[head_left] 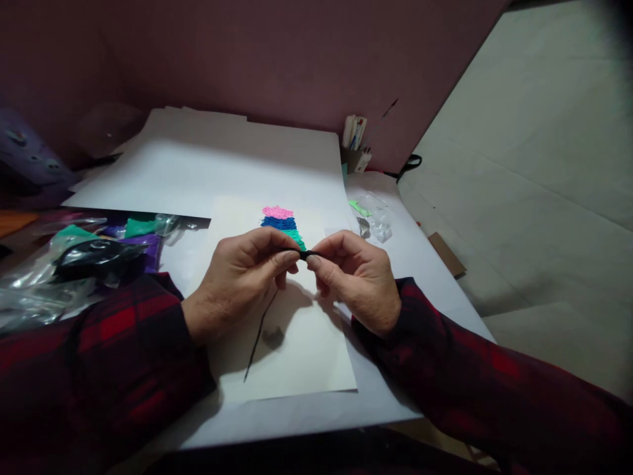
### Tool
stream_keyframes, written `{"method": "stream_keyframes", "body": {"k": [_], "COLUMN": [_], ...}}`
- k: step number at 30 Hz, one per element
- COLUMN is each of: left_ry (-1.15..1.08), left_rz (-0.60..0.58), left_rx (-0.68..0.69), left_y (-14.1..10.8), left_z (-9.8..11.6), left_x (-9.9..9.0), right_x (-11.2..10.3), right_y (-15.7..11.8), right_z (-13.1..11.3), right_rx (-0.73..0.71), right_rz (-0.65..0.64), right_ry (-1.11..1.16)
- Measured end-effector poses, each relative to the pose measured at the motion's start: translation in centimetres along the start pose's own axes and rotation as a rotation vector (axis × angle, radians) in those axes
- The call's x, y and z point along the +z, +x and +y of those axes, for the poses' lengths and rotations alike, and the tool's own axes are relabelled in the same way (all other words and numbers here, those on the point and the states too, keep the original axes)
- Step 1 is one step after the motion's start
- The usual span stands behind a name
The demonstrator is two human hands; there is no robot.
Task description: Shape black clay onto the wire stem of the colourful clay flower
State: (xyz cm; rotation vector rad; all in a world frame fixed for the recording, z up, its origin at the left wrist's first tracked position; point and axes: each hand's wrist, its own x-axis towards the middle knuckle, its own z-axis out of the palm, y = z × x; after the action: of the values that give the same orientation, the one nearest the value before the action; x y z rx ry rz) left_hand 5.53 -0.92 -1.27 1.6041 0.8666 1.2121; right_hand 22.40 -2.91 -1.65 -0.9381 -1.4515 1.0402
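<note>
Between the fingertips of both hands is a small black piece of modelling clay (306, 254), stretched sideways in the air over the paper. My left hand (237, 277) pinches its left end with thumb and forefinger. At the other end, the thumb and forefinger of my right hand (363, 280) are closed on it. Below lies a cream sheet of paper (306, 369) bearing textured pink, blue and green clay bands (279, 223), partly hidden by my hands. A thin dark strand (260, 336) runs down the sheet beneath my left hand; its upper end is hidden.
Clear bags of coloured clay (99, 260) lie at the left beside my forearm. Large white sheets (222, 165) cover the back of the table. At the back right stand a pen holder (355, 148) and, nearer, crumpled clear plastic (380, 221). A wall rises behind.
</note>
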Motion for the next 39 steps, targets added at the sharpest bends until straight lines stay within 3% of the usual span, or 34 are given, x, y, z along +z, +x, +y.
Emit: {"method": "stream_keyframes", "body": {"k": [6,9,17,21,39], "left_ry": [0.013,0.020,-0.178,-0.158,0.091], "left_rz": [0.141,0.136,-0.048,-0.062,-0.139], "left_rx": [-0.023,0.003,-0.019,-0.054,-0.032], "left_y": [0.23,0.20,-0.28,-0.21,0.05], "left_z": [0.41,0.26,-0.45,-0.31,0.20], "left_x": [-0.04,-0.15,-0.07,-0.02,-0.28], "right_x": [-0.08,-0.09,-0.01,0.11,0.04], "right_y": [0.48,0.66,0.27,-0.06,-0.23], "right_z": [-0.23,-0.12,0.10,0.04,0.24], "right_rx": [0.015,0.056,0.070,0.012,-0.062], "right_rz": [0.189,0.223,0.046,-0.021,-0.042], "right_ry": [-0.014,0.007,0.059,0.064,-0.012]}}
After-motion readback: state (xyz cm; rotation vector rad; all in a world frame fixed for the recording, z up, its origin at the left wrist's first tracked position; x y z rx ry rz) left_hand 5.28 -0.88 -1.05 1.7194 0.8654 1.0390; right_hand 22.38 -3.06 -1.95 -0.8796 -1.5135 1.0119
